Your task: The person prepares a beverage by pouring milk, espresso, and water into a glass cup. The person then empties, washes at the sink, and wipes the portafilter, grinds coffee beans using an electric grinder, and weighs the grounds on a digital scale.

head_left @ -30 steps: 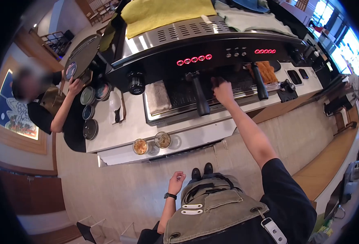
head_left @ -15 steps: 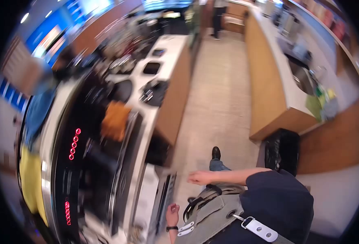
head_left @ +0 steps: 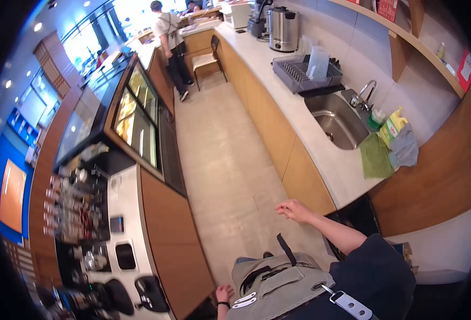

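Note:
My right hand (head_left: 295,211) hangs in the air over the aisle, palm down. Its fingers are loosely apart with nothing in them. The near end of the right-hand counter (head_left: 321,176) is the closest thing to it. Low by my side, my left hand (head_left: 224,294) is partly seen beside the apron (head_left: 278,280), its fingers loosely bent and apart, holding nothing. A dark band circles that wrist. On the right counter are a metal sink (head_left: 342,125), a faucet (head_left: 364,96), a green cloth (head_left: 375,157), a grey cloth (head_left: 404,148) and a yellow bottle (head_left: 391,128).
A pale floor aisle (head_left: 224,144) runs between the counters. Another person (head_left: 171,48) stands at its far end near a chair (head_left: 206,61). A glass display case (head_left: 136,114) and a coffee counter (head_left: 134,213) line the left. A dish rack (head_left: 299,74) and metal urn (head_left: 283,29) stand right.
My view has swung right and forward along the aisle. The stove-like black machine at left has gone out of view; the sink and display case appear nearer. Both hands stay without anything in them.

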Motion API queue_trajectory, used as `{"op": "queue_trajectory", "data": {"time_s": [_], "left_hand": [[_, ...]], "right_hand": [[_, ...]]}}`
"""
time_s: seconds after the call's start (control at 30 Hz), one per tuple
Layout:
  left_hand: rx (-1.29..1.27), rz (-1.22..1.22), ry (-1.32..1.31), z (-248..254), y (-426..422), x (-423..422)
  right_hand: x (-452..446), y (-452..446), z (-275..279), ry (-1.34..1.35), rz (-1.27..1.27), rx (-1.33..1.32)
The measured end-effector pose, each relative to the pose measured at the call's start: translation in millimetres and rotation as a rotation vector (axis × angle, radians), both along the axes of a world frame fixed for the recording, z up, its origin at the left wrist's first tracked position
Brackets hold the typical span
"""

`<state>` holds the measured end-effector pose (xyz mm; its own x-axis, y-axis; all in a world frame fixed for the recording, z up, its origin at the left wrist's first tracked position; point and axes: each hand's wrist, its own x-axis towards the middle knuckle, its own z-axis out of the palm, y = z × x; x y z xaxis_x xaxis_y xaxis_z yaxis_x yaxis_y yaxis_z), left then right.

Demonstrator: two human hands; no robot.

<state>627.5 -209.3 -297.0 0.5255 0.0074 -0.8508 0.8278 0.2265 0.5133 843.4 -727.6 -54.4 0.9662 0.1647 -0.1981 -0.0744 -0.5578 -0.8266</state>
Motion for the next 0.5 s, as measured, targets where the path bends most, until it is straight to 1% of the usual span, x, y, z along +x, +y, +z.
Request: {"op": "queue_trajectory", "data": {"time_s": [0.03,0.07,0.17,0.3,0.37,0.4,0.43,0.5], "left_hand": [[0.212,-0.100,0.040,10.0,-15.3,23.2],[0.295,-0.201,0.054,18.4,-25.6,54.2],[0.416,-0.504,0.035,18.8,-44.7,146.2],[0.493,-0.733,0.001,2.0,-63.6,295.3],[0.487,-0.743,-0.034,-6.0,-68.2,390.6],[0.464,-0.705,-0.056,-8.8,-71.7,444.1],[0.425,-0.642,-0.078,-9.0,-72.8,500.3],[0.284,-0.442,-0.115,-4.6,-73.5,613.7]], "right_hand": [[41.7,-8.5,12.4,-0.084,-0.004,0.000],[84.4,-16.8,24.8,-0.168,-0.004,-0.002],[211.4,-39.3,63.1,-0.220,-0.134,0.109],[377.3,-89.9,111.3,-0.559,-0.328,-0.030],[454.6,-127.2,135.4,-0.518,-0.504,0.091],[493.8,-153.3,144.0,-0.599,-0.554,0.075],[531.5,-181.9,150.1,-0.675,-0.601,0.062],[602.0,-240.5,164.9,-0.733,-0.769,0.251]]}}
